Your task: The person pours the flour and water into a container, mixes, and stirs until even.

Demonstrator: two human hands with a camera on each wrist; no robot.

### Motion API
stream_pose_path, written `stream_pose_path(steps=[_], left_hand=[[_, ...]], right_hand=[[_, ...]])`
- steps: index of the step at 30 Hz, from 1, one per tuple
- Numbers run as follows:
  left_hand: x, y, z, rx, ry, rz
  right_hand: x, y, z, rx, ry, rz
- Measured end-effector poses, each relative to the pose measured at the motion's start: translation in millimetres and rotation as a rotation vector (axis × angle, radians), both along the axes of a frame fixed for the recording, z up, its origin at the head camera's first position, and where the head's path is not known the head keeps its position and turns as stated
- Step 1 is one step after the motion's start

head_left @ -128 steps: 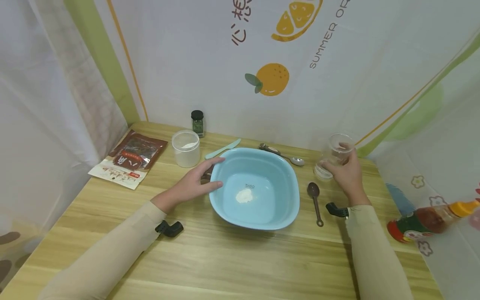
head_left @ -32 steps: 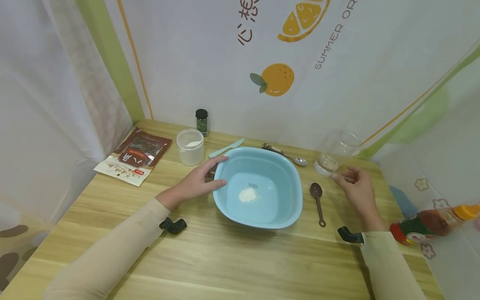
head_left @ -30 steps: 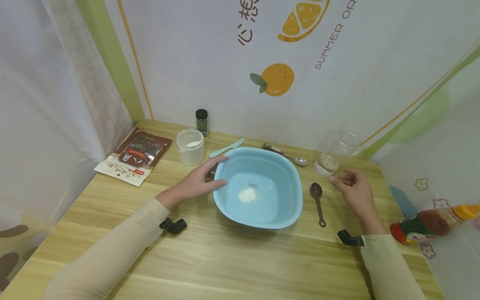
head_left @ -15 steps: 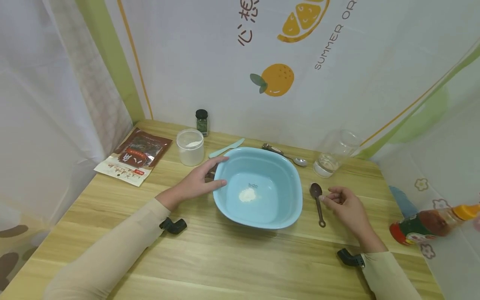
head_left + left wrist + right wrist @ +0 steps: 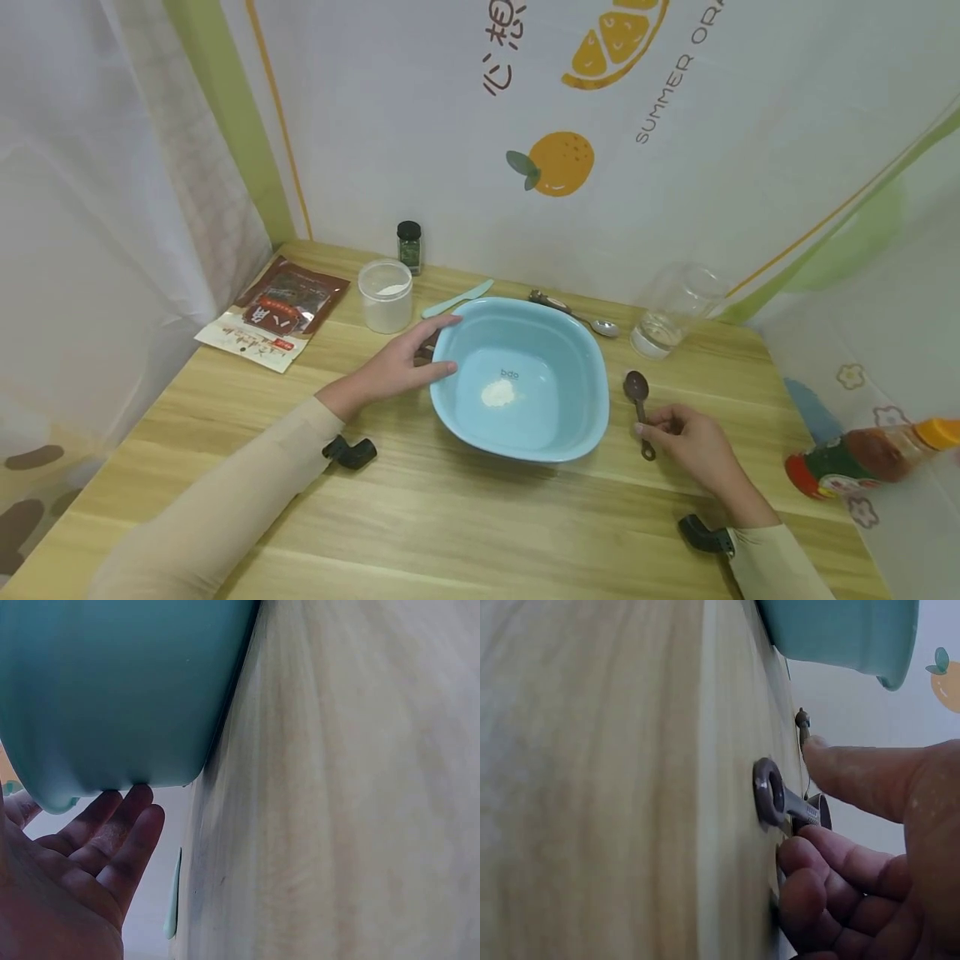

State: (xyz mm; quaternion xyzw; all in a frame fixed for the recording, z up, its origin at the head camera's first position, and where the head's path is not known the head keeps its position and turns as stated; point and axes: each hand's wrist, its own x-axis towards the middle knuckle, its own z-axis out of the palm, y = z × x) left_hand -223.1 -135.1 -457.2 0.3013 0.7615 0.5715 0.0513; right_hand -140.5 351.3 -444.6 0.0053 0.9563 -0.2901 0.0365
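Note:
A light blue plastic basin stands mid-table with a small heap of white powder on its floor. My left hand holds its left rim, thumb over the inside edge; in the left wrist view the fingers press the outer wall. Right of the basin lies a dark brown measuring spoon, bowl away from me. My right hand is at its handle. In the right wrist view, the thumb stands apart from the spoon handle, with the index fingertip close beside it.
Behind the basin lie a pale green knife and a metal spoon. A clear cup of liquid stands back right, a red sauce bottle at the right edge. Back left are a powder jar, a spice bottle and a brown packet.
My right hand has let go of the clear cup at the back right and come toward me, down to the measuring spoon's handle. My left hand has stayed on the basin's rim.

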Motion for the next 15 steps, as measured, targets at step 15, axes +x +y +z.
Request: stream_pose_path(steps=[15], left_hand=[[0.9, 1.6, 1.1, -0.005, -0.005, 0.003]], right_hand=[[2.0, -3.8, 2.2, 0.021, -0.066, -0.023]])
